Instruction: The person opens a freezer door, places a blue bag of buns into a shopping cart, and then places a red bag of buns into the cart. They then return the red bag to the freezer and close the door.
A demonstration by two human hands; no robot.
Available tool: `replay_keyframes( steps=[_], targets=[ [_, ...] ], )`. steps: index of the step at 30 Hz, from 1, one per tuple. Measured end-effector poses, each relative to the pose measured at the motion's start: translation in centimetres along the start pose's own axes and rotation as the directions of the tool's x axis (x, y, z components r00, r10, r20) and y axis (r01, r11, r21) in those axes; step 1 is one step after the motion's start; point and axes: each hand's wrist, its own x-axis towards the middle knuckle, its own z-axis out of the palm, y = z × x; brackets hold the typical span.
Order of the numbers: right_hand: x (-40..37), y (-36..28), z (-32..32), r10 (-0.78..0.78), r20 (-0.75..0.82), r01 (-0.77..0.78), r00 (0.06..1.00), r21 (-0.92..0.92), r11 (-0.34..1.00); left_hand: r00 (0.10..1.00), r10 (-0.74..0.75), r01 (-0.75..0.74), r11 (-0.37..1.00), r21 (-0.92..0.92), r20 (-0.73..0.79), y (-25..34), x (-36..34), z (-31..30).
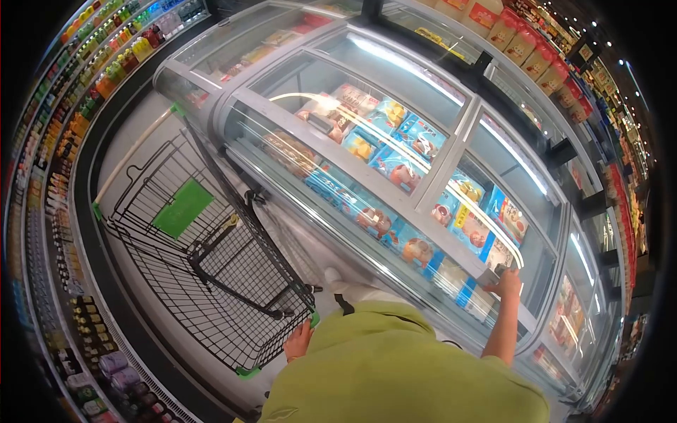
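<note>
My left hand [299, 341] is closed over the near rim of a black wire shopping cart [233, 282], beside its green corner piece. The cart basket looks bare inside, apart from a green panel [183, 209] toward the far end. On the right, my right hand [506, 283] grips the dark handle [501, 270] of a sliding glass freezer lid [462, 220]. The fingers are partly hidden by the back of the hand. Under the glass lie blue bags of frozen food [474, 229] with pictures on them. The lid appears closed over them.
A long chest freezer [310, 151] with several glass lids runs diagonally beside me. Shelves of bottled drinks [130, 60] curve along the left. Red-capped packages [525, 53] stand on a shelf behind the freezer. A grey floor strip [296, 236] separates cart and freezer.
</note>
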Motion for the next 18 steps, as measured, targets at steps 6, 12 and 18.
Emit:
replay_keyframes(
  steps=[6, 12, 18],
  targets=[
    [1.1, 0.1, 1.0, -0.033, -0.067, 0.027, 0.997, -0.078, 0.997, 0.999, 0.033, -0.031, 0.996, 0.080, -0.030, -0.2, 2.5, 1.2],
    [4.3, 0.7, 0.5, -0.176, 0.057, 0.185, 0.983, -0.258, 0.948, 0.992, 0.010, -0.020, 0.997, -0.076, -0.128, 1.2, 6.1, -0.2],
    [8.1, 0.1, 0.7, -0.207, 0.129, 0.240, 0.970, -0.367, 0.899, 0.994, -0.032, 0.025, 0.998, -0.066, -0.101, -0.5, 8.1, 1.2]
  ],
)
